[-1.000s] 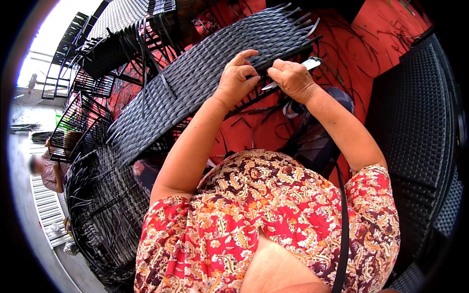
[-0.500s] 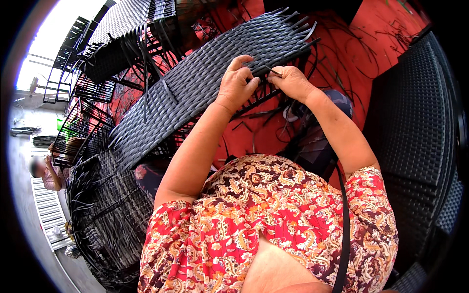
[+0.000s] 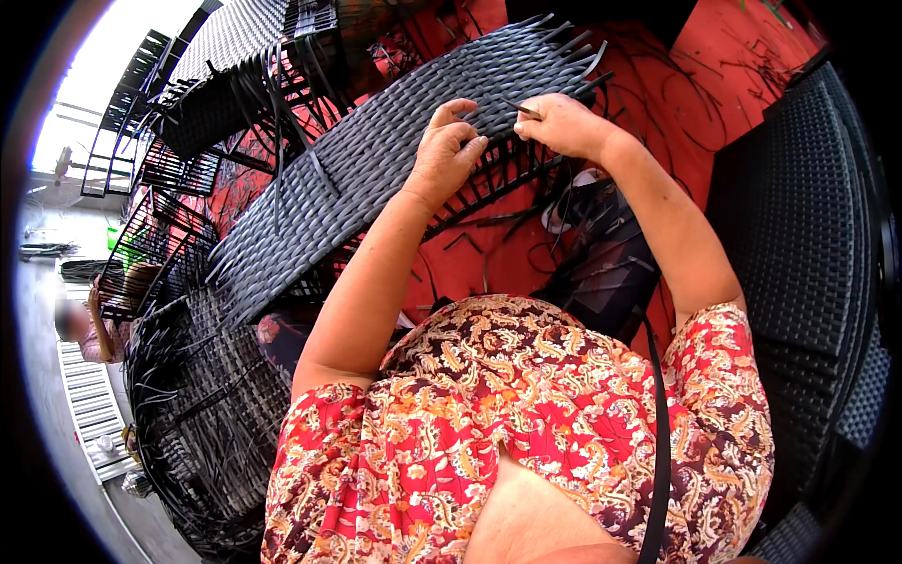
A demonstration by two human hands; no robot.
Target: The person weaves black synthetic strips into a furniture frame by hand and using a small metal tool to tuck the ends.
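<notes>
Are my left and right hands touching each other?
Apart. The head view shows it: the grey woven panel is visible in the gap between the left hand and the right hand.

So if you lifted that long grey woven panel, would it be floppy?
The grey woven panel would probably stay fairly stiff, because its weave looks tight and it lies nearly straight. Its loose strand ends would likely bend easily, since one already curves upward.
</notes>
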